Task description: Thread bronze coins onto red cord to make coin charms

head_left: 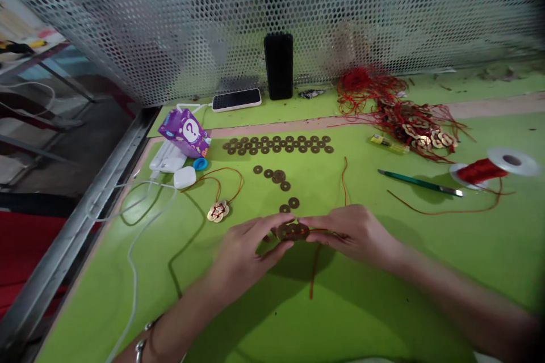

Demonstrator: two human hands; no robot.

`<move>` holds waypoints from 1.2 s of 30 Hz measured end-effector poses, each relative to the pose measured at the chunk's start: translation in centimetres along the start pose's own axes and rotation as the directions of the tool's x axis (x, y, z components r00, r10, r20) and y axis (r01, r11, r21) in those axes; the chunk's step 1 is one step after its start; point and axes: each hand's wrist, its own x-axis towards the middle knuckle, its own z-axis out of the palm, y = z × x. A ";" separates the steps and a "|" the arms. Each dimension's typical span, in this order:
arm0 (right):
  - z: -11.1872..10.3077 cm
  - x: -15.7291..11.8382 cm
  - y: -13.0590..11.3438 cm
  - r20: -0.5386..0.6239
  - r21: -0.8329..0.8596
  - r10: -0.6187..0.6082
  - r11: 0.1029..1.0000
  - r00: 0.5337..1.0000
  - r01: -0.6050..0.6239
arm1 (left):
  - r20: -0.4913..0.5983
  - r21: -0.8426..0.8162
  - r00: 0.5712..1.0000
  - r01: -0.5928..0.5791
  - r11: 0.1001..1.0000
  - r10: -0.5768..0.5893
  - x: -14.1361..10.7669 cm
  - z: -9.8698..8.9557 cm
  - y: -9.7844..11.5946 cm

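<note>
Between my two hands is a small cluster of dark brass coins point(293, 232) with a red cord point(315, 272) running through it. My left hand point(251, 244) pinches the cluster's left side between thumb and fingers. On the right side, my right hand point(349, 235) grips the cluster and the cord; one cord end trails below and another stretches away above the hand. Just beyond my fingertips lie a couple of loose coins point(293, 203), and several more coins point(279, 176) are farther off. A finished-looking coin knot point(218, 211) with red cord rests to the left.
Rows of coins point(276, 144) lie ahead. Farther back are a standing black phone point(279, 66), a flat phone point(236, 100) and a purple box point(185, 131). On the right are a red thread spool point(481, 172), a green craft knife point(419, 182) and a tangled corded coin pile point(419, 127).
</note>
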 end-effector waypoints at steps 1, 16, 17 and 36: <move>0.0 0.0 0.0 -0.002 -0.001 0.000 1.000 1.000 0.000 | -0.008 0.007 1.000 -0.001 1.000 0.001 0.0 0.0 0.0; 0.4 -0.1 -0.4 -0.070 -0.034 -0.037 0.999 0.997 0.035 | -0.055 0.040 0.997 -0.051 0.998 0.053 0.2 -0.3 0.3; 0.4 -0.2 -0.4 -0.071 -0.036 -0.037 0.999 0.997 0.035 | -0.053 0.034 0.996 -0.066 0.997 0.068 0.2 -0.3 0.3; 0.3 -0.1 -0.5 -0.045 -0.013 -0.043 0.999 0.998 0.042 | -0.065 0.088 0.966 -0.244 0.966 0.250 0.1 0.0 0.0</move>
